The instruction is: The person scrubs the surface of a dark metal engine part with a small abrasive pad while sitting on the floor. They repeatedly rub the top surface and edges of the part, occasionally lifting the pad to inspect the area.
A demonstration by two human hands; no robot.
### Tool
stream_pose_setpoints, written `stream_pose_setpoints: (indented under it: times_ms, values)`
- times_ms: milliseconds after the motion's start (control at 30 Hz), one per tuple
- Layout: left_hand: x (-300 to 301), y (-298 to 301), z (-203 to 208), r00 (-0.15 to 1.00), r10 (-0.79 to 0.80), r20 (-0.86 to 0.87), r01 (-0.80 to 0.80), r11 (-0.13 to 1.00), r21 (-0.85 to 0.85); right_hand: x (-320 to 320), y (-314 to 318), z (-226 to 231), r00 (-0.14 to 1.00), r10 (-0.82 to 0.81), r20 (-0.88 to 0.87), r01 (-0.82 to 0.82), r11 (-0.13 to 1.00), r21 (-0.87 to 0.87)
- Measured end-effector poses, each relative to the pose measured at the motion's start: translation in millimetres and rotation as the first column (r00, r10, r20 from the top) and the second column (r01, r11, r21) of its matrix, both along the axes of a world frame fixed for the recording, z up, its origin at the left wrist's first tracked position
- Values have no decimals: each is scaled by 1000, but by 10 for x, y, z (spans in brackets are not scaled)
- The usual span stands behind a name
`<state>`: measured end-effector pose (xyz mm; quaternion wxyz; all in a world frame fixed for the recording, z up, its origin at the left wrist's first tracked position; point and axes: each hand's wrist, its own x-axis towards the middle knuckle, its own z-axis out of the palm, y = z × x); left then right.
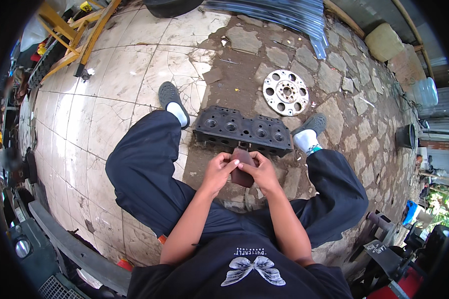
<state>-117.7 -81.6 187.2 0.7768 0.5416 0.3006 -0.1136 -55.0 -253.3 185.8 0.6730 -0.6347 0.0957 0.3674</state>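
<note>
1. Pale tiles covered the floor on the left, and rough stone paving covered it on the right.
2. Nearest lay the person's dark trousers, the knees spread wide to either side.
3. Between them, the left hand and right hand grasped a dark brown sheet together – thumbs on top, other fingers partly hidden.
4. Just beyond the sheet, a dark metal cylinder head rested on the floor, its row of round recesses facing up.
5. Grey clogs stood near its two ends.
6. Farther off, a pale round disc with holes lay flat on the stones.
7. Farthest were a corrugated sheet, a black tyre and – leftward – a yellow frame.
</note>
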Motion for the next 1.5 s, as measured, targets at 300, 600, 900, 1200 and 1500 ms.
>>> stream_pose_setpoints:
  times_ms: [300,600,900,1200,1500]
  values:
    - [-149,-265,-9,992,-90,89,88,996,22,-108,-175,237,924,-280,-261,348,898,269]
    - [28,-277,-168,995,-69,77,64,996,66,-57,-155,204,970,-62,-235,167,873,459]
    - [92,-323,-120,987,23,160,-16,999,-43,44,-216,28,923,-238,-301,365,790,493]
    - [33,-260,-224,973,-21,228,22,1000,-3,139,-304,73,898,-127,-421,305,870,388]
    - [30,-276,-274,949,75,306,-124,982,146,109,-312,-130,993,117,7,-115,969,220]
